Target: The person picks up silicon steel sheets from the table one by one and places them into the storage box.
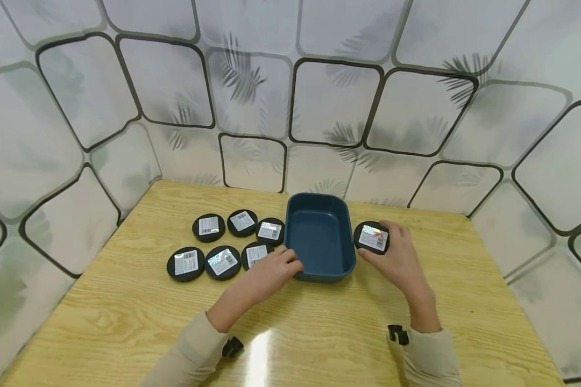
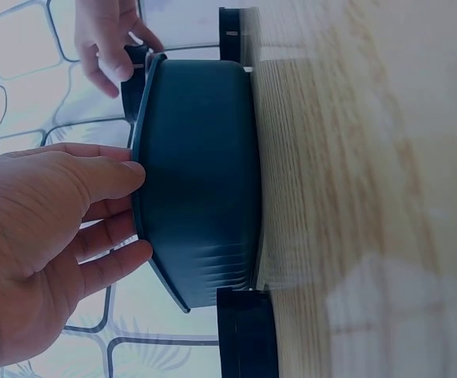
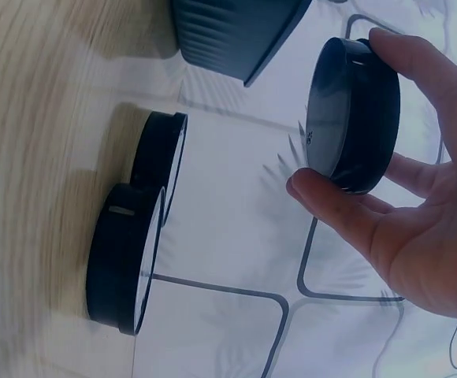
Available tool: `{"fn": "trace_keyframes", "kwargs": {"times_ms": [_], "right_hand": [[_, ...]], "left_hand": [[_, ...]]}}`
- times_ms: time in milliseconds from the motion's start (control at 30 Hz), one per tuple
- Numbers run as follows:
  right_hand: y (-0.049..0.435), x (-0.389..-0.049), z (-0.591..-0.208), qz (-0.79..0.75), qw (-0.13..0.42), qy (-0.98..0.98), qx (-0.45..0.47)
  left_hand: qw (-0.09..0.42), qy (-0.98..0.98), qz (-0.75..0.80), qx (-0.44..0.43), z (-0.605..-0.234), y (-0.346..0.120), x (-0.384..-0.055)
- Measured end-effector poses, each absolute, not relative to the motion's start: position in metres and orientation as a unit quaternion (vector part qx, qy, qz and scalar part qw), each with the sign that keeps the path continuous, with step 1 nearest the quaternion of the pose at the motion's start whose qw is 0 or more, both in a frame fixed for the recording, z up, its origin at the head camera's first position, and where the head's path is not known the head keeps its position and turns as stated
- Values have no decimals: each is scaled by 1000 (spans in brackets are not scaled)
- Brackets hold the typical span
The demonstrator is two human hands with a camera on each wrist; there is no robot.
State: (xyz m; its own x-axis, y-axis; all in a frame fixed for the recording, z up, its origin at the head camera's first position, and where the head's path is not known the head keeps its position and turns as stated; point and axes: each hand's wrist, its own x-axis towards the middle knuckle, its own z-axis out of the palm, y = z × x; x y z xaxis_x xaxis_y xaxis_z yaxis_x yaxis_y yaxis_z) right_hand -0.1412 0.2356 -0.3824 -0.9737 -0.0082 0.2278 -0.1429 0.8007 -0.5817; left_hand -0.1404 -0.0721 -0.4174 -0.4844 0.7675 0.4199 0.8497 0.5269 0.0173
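Note:
Near the back of the table stands a dark blue plastic bin (image 1: pixel 319 277), deep and open-topped, with nothing visible inside. My left hand (image 1: pixel 271 274) grips its left rim, the thumb outside and the fingers over the edge, as the left wrist view shows. Off the bin's right side, my right hand (image 1: pixel 399 260) holds a flat round black container (image 1: pixel 373 238) between thumb and fingers, raised above the table. Its labelled face points up. Beneath it, the right wrist view shows two similar black containers (image 3: pixel 122 260) on the table; the head view hides these.
Several more round black containers (image 1: pixel 186 263) with white barcode labels lie left of the bin, the closest (image 1: pixel 255 253) partly behind my left hand. The wooden table (image 1: pixel 319 333) meets a patterned fabric wall (image 1: pixel 252 161) at the back and sides.

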Motion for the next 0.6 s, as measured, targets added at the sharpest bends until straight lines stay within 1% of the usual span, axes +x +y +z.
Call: {"fn": "trace_keyframes", "kwargs": {"times_ms": [600], "right_hand": [[205, -145, -393, 309, 77, -943, 95]], "left_hand": [[174, -860, -109, -468, -417, -72, -141]]}}
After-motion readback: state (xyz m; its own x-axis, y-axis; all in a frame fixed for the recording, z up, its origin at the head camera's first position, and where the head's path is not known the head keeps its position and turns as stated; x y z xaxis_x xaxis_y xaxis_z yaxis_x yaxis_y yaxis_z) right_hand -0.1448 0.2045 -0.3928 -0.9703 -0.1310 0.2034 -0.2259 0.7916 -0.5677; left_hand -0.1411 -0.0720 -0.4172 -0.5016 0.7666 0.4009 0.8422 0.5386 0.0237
